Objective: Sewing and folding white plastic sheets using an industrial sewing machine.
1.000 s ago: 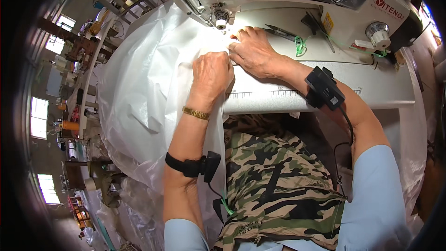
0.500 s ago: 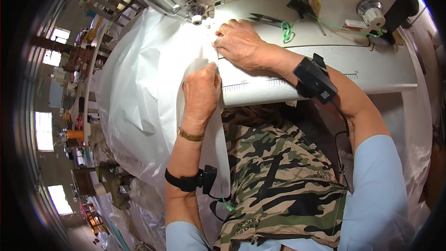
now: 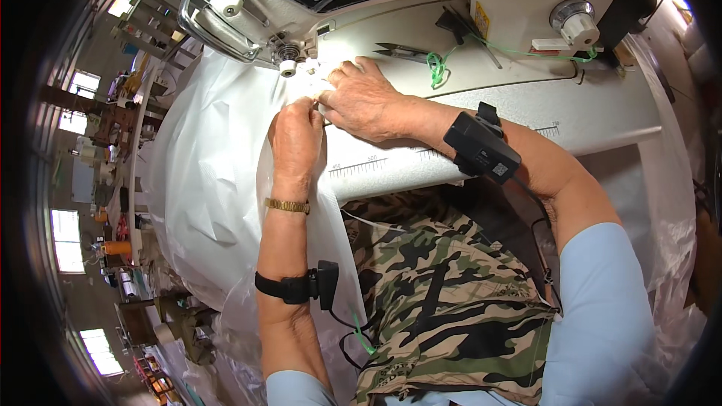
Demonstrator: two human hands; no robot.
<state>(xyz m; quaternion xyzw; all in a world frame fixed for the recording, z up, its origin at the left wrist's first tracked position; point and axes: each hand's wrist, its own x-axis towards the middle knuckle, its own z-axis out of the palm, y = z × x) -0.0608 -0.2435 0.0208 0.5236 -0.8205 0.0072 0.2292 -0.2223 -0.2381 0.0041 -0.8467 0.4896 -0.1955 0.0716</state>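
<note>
Nearest, around five o'clock, a camouflage-print apron (image 3: 466, 301) covers the seated person's lap. Bare forearms reach upward, each wearing a black strapped device; a gold-coloured wristband (image 3: 286, 204) circles the left wrist.

At ten o'clock the left hand (image 3: 295, 137) is curled nearly closed, thumb and fingers pinched on the edge of thin white sheeting (image 3: 203, 195). At twelve, the right hand (image 3: 365, 101) lies with fingers bent, tips beside the sewing head (image 3: 287, 53); glare there hides whether they grip anything.

The sheeting fills nine o'clock, its edge running from beside the lap up to the bright sewing area. Judging by that, a length on the near side seems left to sew; no finished seam can be made out, so how much is done is unclear.

Beyond, from twelve to two, stretches a white industrial sewing machine (image 3: 519, 19), with green thread (image 3: 436, 69) on its bed. Farthest, toward nine, are a cluttered workshop and bright windows (image 3: 68, 240).
</note>
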